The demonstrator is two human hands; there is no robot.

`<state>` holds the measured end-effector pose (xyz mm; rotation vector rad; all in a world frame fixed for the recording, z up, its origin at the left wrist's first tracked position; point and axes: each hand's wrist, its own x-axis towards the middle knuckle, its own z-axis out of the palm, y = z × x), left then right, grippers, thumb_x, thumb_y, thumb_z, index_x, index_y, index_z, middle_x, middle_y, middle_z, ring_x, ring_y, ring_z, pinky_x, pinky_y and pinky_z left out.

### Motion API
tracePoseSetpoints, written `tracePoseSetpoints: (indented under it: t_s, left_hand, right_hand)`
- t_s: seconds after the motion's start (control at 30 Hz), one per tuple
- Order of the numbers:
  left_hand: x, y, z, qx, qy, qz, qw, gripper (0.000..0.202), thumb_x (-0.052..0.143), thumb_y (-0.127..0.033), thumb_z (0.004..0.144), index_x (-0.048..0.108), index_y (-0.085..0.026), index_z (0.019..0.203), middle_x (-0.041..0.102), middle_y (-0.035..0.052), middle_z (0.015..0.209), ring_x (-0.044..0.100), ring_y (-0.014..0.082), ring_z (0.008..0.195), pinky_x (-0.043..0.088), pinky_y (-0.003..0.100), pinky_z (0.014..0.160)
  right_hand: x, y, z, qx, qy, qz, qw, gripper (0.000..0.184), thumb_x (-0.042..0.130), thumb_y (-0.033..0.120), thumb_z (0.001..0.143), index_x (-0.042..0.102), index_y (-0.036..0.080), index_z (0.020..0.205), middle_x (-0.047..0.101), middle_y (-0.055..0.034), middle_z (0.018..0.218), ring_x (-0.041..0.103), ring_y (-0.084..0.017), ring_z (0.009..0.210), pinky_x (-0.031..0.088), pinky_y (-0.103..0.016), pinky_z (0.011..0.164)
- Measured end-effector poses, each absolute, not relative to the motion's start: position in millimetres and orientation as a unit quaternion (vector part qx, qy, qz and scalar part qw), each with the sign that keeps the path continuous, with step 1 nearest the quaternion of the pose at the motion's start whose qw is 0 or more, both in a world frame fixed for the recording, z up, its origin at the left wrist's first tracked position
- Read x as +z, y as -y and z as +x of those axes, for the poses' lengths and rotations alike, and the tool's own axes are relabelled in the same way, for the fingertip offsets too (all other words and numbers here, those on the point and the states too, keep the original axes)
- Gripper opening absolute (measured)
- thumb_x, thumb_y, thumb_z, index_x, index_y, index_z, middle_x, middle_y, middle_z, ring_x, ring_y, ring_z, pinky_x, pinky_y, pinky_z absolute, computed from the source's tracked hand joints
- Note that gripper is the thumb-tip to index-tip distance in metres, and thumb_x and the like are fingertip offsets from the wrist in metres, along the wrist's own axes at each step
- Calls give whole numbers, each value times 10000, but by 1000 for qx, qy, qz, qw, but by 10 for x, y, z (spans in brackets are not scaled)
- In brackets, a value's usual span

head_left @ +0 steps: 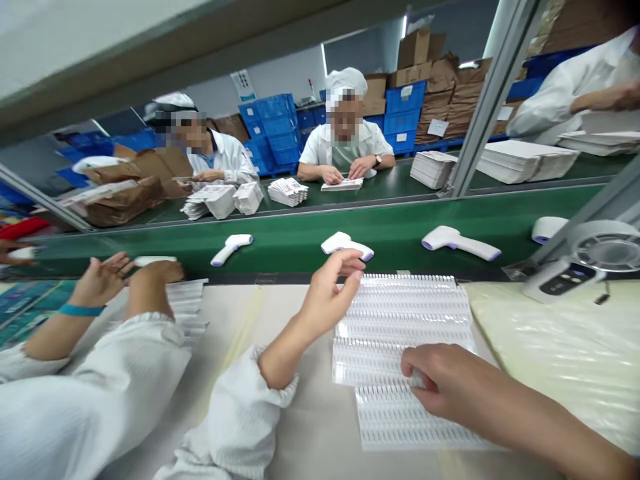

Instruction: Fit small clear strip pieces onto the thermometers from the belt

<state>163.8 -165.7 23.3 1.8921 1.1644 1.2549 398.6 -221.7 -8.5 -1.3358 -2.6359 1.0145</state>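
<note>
Nearest the camera, the right forearm crosses from the lower right, its right hand [443, 380] bent over clear label sheets [395, 307] on the pale table [310, 420]. Its fingers are curled, with thumb and forefinger close together; whether a label is pinched between them cannot be told. The left hand [330, 293] reaches to the edge of the green belt [280, 250], thumb and fingers parted, over the near side of a white thermometer [334, 243] with violet trim. Contact there cannot be confirmed.

Said thermometer lies on its side on the belt, just beyond the sheets, between two similar units. Judged by its plastic-looking shell, it should be light, stiff and rather slick; the handle offers the surest hold — keep fingertips off the nose end. The sheets look thin, flexible and glossy, likely to slide or crease; best held flat at an edge.

To the right, a small fan [595, 250] stands beside a film-wrapped yellow pack [560, 347]. To the left, a co-worker's hands [100, 283] work at the same belt — well apart from the left hand.
</note>
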Motion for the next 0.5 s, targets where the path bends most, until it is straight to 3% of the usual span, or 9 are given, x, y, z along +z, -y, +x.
tracePoseSetpoints:
  t_s: [0.13, 0.33, 0.5]
  left_hand:
    - [205, 1636, 1624, 446, -464, 705, 298, 253, 557, -248, 939, 622, -214, 1182, 725, 86, 1060, 697, 191, 964, 546, 262, 723]
    - [193, 1524, 1605, 486, -446, 679, 322, 243, 613, -271, 909, 625, -184, 1136, 725, 79, 1014, 701, 182, 925, 546, 285, 803]
    - [198, 1486, 1604, 484, -436, 694, 308, 254, 653, -283, 906, 647, -192, 1143, 733, 63, 1004, 706, 179, 927, 543, 275, 780]
  right_hand:
    - [-115, 2223, 4082, 315, 848, -426, 7, 134, 567, 153, 834, 668, 216, 895, 703, -36, 881, 637, -234, 792, 361, -300, 666]
    - [136, 2258, 4159, 297, 860, -414, -31, 137, 640, 129, 840, 682, 197, 951, 745, -52, 969, 671, -256, 916, 391, -319, 756]
    - [186, 2236, 4046, 297, 850, -428, -76, 89, 645, 158, 889, 720, 182, 930, 772, -74, 960, 690, -255, 900, 383, -312, 705]
